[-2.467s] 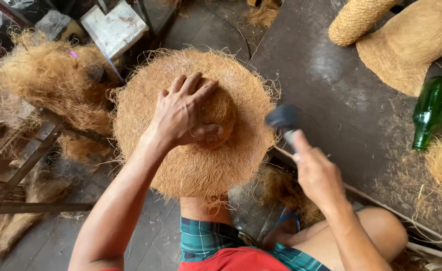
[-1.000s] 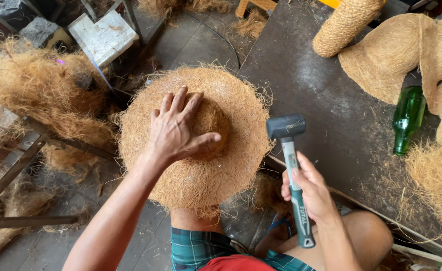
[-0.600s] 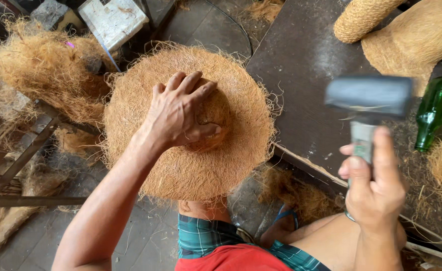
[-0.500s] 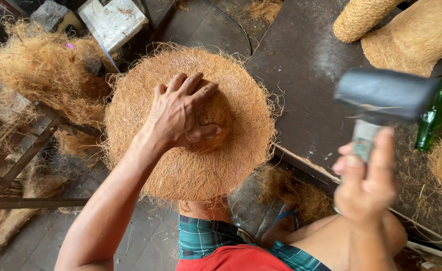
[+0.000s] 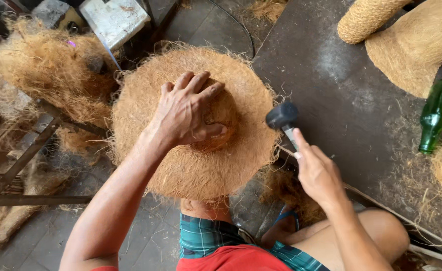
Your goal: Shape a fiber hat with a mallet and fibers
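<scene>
Pressing coir hat (image 5: 181, 165) crown with spread left hand (image 5: 191, 113), right hand (image 5: 317, 170) gripping hammer (image 5: 283, 116) at brim edge

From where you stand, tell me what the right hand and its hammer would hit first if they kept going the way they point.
Probably the fibre hat: the right hand aims the hammer at its brim edge, though depth is unclear.

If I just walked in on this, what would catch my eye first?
Most likely the big round mat of brown coconut fibre in the middle, pressed down by the left hand spread over its raised centre. Right beside its edge, the right hand grips a dark-headed hammer. A green glass bottle lies far right.
</scene>
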